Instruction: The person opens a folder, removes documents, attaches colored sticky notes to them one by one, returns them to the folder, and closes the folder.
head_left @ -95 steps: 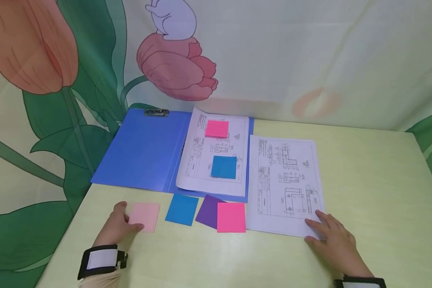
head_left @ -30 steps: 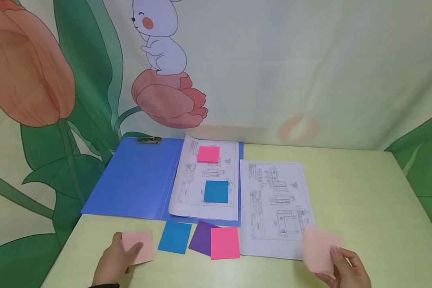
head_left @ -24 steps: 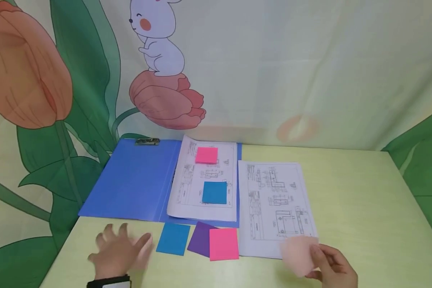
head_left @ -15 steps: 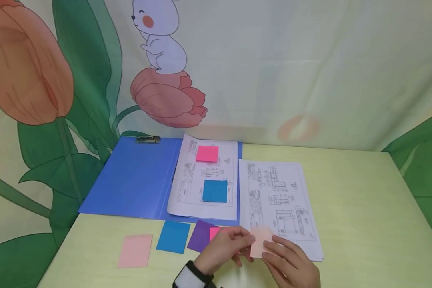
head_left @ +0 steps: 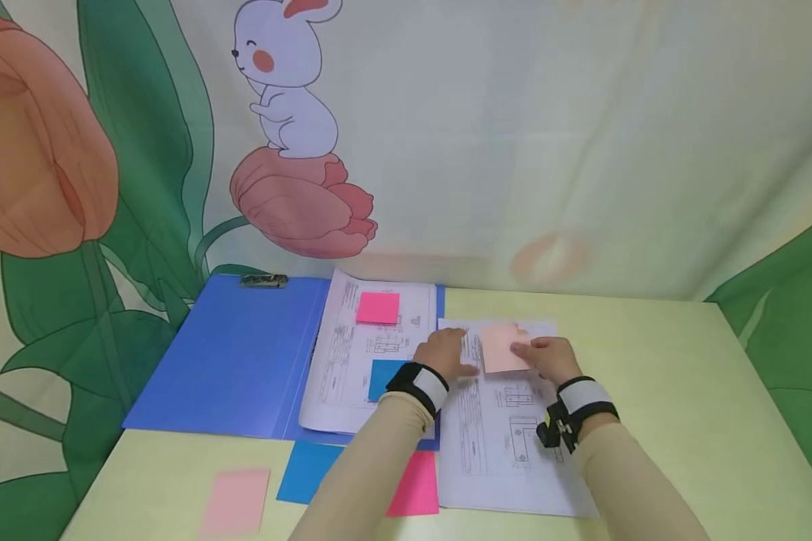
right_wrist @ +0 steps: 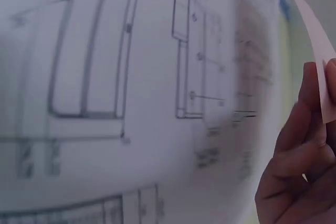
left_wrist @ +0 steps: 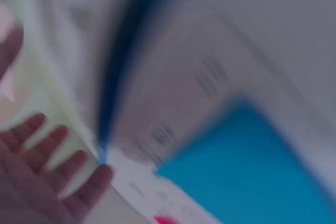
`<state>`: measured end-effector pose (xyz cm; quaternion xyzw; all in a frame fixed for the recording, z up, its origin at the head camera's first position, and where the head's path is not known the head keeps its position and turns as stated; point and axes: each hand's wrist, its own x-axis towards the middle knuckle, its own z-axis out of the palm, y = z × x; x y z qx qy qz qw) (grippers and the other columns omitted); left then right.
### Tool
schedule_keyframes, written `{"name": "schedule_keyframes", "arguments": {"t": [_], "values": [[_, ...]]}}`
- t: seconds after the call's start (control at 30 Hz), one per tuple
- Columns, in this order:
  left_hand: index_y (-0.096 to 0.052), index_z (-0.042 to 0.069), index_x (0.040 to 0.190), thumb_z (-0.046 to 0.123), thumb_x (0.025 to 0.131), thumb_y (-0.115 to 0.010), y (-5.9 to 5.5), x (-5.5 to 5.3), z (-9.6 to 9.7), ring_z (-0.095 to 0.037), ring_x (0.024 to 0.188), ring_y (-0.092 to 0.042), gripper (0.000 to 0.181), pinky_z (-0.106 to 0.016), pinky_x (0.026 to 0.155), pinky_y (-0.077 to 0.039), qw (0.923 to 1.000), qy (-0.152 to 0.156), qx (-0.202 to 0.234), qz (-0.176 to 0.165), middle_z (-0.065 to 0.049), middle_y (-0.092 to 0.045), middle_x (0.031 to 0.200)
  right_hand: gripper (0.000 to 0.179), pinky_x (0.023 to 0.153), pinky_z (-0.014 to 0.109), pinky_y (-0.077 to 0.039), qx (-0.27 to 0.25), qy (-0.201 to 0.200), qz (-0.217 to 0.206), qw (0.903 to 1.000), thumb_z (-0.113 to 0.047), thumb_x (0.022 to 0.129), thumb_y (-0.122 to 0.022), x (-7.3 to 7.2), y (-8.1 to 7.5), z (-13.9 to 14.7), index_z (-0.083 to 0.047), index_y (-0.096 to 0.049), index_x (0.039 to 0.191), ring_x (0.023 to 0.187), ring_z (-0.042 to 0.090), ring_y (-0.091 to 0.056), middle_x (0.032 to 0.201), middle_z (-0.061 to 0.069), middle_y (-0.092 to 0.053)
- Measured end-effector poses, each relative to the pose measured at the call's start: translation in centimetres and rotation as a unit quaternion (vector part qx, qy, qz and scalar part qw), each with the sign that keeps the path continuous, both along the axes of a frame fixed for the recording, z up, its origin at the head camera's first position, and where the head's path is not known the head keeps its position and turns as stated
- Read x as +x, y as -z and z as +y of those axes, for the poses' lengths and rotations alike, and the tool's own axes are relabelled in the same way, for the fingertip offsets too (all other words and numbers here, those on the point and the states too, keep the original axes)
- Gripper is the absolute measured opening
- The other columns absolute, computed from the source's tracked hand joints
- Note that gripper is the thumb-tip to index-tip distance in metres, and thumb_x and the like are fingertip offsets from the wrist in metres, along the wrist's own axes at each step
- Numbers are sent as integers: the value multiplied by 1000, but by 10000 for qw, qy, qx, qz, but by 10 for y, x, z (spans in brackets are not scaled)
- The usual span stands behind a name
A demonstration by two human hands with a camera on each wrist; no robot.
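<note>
My right hand pinches a pale peach sticky note by its right side, over the upper part of the loose printed drawing sheets. In the right wrist view the note appears edge-on between thumb and fingers, raised off the paper. My left hand is just left of the note, near the seam between folder and loose sheets. Its fingers are spread and hold nothing, as the left wrist view shows at the hand. My left forearm hides the purple note.
An open blue folder with a metal clip holds drawings bearing a hot pink note and a partly covered blue note. Along the front lie a pale pink note, a blue note and a hot pink note.
My right hand, without a note at first, has carried the peach note left and up onto the loose sheets. My left hand left the pale pink note, met the peach note and now is apart from it.
</note>
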<state>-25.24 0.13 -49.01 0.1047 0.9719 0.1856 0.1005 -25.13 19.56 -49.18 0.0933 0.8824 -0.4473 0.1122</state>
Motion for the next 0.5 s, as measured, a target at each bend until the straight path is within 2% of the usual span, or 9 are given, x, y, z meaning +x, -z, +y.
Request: {"name": "schedule_keyframes", "arguments": {"t": [0.07,0.13,0.2,0.37,0.5], "values": [[-45,16,137,47,71,-76,9,-4,0,-24,127,-40,79,-45,101,-34,9925,435,-1109,262,-2,-46,138,55,82,42,-45,211,76,-237,9995,-38,87,-61,-10,8,-2,7,-57,118,99,34,-53,117,24,-56],[-42,19,139,50,67,-77,14,-3,0,-24,131,-35,86,-50,104,-27,9830,796,-1621,322,-1,-42,142,57,90,46,-41,293,200,-409,9985,-37,87,-61,-12,14,-5,8,-55,121,107,37,-50,124,27,-51],[-44,21,138,49,67,-78,14,-1,0,-24,128,-38,84,-51,104,-27,9792,927,-1765,374,-1,-44,140,56,91,47,-41,345,295,-435,9980,-36,86,-62,-12,17,-8,8,-57,119,108,37,-50,123,27,-52],[-43,23,139,47,68,-78,6,-2,1,-23,127,-40,83,-48,105,-27,9777,933,-1865,257,-1,-45,139,48,75,37,-44,399,480,-407,9972,-35,84,-65,-13,17,-16,6,-62,110,90,30,-52,106,20,-59],[-44,22,138,45,68,-79,-1,-3,2,-24,125,-42,82,-47,104,-28,9771,971,-1884,197,-2,-47,136,47,77,39,-44,490,401,-411,9971,-33,84,-66,-18,20,-17,6,-62,110,93,30,-53,110,22,-59]]}}
